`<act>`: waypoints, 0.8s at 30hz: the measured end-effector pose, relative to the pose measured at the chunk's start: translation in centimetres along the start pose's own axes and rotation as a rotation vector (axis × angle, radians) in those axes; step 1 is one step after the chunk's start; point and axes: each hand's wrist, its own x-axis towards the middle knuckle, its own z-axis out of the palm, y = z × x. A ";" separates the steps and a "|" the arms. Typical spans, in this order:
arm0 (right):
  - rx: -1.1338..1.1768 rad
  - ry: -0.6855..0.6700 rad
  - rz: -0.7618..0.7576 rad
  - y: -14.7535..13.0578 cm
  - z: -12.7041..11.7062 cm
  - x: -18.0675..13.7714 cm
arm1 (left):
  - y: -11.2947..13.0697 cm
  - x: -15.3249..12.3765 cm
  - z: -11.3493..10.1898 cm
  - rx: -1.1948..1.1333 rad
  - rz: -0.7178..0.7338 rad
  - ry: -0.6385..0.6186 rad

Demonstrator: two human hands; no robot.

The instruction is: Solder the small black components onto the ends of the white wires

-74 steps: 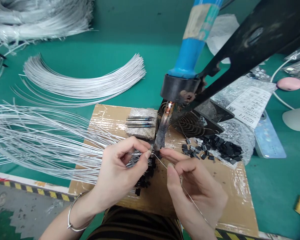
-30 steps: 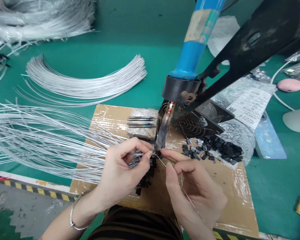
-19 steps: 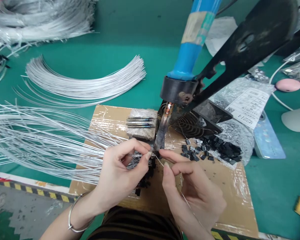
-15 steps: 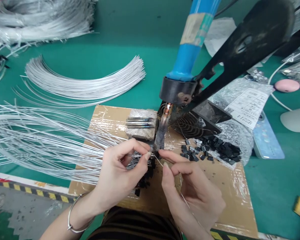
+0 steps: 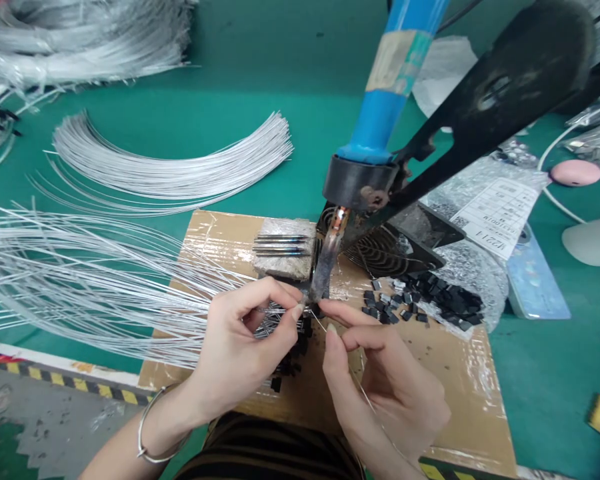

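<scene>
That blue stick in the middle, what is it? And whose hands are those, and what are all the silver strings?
The camera sits on a person's head and looks down, so the two hands are that person's own. The blue stick looks like a soldering iron, a tool with a hot metal tip. A black arm holds it pointing down. The left hand, with a bracelet on its wrist, pinches a little bunch of wire ends right at that tip. The right hand pinches one thin wire and brings its end there too. The silver strings are many thin wires fanned over the green table. Under the hands lies a taped cardboard sheet with a heap of tiny black parts.
</scene>
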 end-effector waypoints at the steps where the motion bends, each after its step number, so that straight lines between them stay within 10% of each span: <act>1: 0.002 -0.001 0.000 0.0 0.0 0.0 | 0.0 0.0 0.0 -0.001 0.001 -0.001; 24: -0.001 0.002 -0.030 0.1 0.1 0.1 | 0.0 0.2 0.2 -0.013 0.013 0.009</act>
